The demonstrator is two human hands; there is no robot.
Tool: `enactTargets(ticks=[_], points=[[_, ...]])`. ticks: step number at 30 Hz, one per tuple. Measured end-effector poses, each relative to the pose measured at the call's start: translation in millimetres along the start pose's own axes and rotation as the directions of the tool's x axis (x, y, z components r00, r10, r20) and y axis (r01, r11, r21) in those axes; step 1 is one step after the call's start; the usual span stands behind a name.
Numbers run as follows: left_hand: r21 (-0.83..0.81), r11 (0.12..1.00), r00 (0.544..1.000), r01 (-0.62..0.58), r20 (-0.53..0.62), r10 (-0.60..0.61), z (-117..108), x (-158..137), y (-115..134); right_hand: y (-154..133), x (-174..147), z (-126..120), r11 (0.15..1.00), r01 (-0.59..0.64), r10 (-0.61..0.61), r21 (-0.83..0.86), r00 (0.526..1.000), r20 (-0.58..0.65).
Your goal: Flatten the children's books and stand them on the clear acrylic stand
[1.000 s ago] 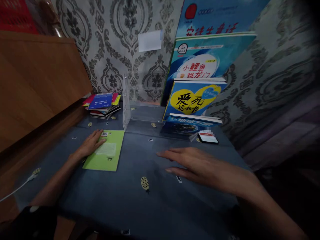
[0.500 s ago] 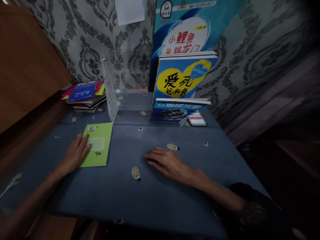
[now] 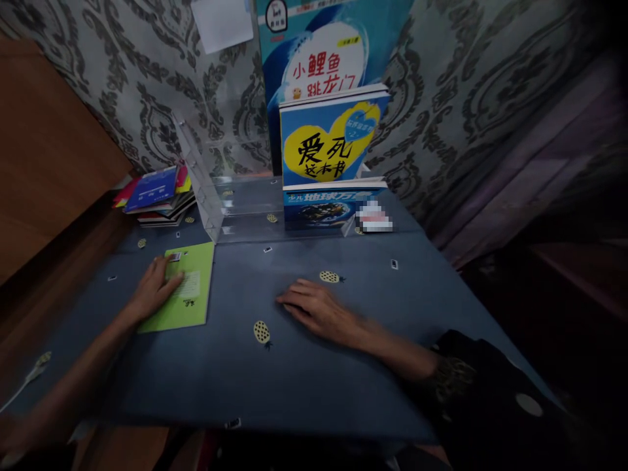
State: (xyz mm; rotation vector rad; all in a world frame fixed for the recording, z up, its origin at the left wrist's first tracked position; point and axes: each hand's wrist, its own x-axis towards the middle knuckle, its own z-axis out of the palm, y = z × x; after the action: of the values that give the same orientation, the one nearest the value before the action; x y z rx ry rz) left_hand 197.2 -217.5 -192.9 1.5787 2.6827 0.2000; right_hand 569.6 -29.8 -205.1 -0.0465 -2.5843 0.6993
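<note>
A thin green book [image 3: 196,307] lies flat on the dark blue tablecloth at the left, with a barcode near its far edge. My left hand [image 3: 153,288] rests over the book's left side, thumb stretched across the cover and fingers apart from it near the left edge. Whether any fingertip reaches under the edge cannot be made out. My right hand [image 3: 318,311] lies palm down on the cloth at the middle, fingers loosely extended, holding nothing.
Behind stands a clear acrylic rack [image 3: 203,186] on the table. Upright at its right are a yellow-heart book [image 3: 321,147], a lower blue book [image 3: 316,209] and a tall teal book [image 3: 324,52]. A pile of books [image 3: 157,196] sits back left. Patterned curtain [image 3: 432,124] hangs behind.
The view has shifted, moving the rack and books leftward. My left hand has slid toward the green book's left edge, its thumb spread wider. My right hand stays on the cloth.
</note>
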Motion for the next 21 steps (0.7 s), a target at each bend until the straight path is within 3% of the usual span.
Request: enactTargets(ticks=[3,5,13,17,21], points=[[0.005,1.0,0.999,0.023,-0.037,-0.022,-2,41,12,0,0,0,1.0,0.014,-0.014,-0.008,1.0,-0.012],[0.015,1.0,0.999,-0.011,-0.036,0.011,-1,49,16,0,-1,1,1.0,0.021,-0.022,-0.007,1.0,-0.019],[-0.066,0.997,0.992,-0.046,-0.12,0.037,13,-9,27,-2,-1,0,1.0,0.016,-0.016,0.009,1.0,-0.017],[-0.218,0.972,0.984,-0.09,-0.169,0.054,23,-15,61,-9,-2,-1,0.999,-0.051,0.051,0.011,0.998,-0.032],[-0.377,0.909,0.97,-0.177,-0.22,0.098,38,-7,117,-11,-9,-1,0.985,-0.171,0.17,-0.013,0.984,-0.062]])
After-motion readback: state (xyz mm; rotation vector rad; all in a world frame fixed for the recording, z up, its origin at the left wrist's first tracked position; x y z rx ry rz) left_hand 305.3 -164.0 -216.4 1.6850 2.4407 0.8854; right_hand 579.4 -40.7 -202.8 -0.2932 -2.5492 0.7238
